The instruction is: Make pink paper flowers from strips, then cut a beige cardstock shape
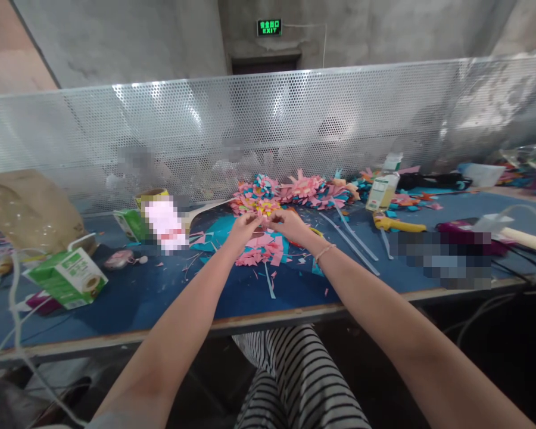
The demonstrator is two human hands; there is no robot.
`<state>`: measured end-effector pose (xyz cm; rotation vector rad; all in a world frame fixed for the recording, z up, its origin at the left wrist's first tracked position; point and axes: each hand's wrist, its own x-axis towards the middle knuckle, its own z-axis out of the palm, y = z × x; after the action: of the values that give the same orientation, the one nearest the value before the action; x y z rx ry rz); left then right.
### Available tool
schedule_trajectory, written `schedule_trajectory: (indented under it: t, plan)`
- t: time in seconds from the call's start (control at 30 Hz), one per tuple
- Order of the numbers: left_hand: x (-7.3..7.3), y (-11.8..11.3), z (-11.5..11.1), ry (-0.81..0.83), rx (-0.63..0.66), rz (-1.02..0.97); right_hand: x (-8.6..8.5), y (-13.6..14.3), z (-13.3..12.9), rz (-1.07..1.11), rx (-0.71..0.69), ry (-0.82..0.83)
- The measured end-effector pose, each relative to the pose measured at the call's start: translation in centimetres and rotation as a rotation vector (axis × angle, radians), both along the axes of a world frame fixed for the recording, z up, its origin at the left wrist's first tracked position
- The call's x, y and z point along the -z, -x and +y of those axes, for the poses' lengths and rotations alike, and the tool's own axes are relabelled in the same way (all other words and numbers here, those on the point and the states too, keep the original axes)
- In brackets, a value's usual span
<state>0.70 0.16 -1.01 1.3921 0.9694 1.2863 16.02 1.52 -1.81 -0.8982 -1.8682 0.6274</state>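
My left hand (245,225) and my right hand (291,223) meet above the middle of the table, fingertips pinched on a small pink paper piece (263,219) between them. Just below lies a pile of cut pink paper strips (259,250), partly on a blue sheet (218,233). Behind my hands stands a fringed paper bunch (254,193) in pink, blue and yellow. More pink and blue fringed paper (310,189) adjoins it on the right. A bracelet circles my right wrist.
On the left are a green-and-white carton (74,279), a lit phone (164,223) and a brown paper bag (31,208). Rightward lie clear glue sticks (352,238), a bottle (383,185), a yellow-handled tool (399,224) and cables. A perforated metal screen (268,119) closes the back.
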Motion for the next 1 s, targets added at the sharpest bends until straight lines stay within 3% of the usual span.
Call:
schedule_trajectory:
  t: [0.33,0.63,0.83,1.0]
  plan:
    - [0.2,0.3,0.5,-0.032,0.010,-0.022,0.0,0.1,0.0,0.200,-0.014,0.156]
    - [-0.2,0.2,-0.3,-0.063,0.022,0.030,0.0,0.2,0.0,0.151,-0.044,0.092]
    - [-0.5,0.1,-0.4,0.061,-0.005,-0.124,0.3,0.1,0.5,0.343,-0.133,0.217]
    - [-1.0,0.3,-0.7,0.141,0.060,-0.192,0.5,0.1,0.8,0.514,-0.166,0.284]
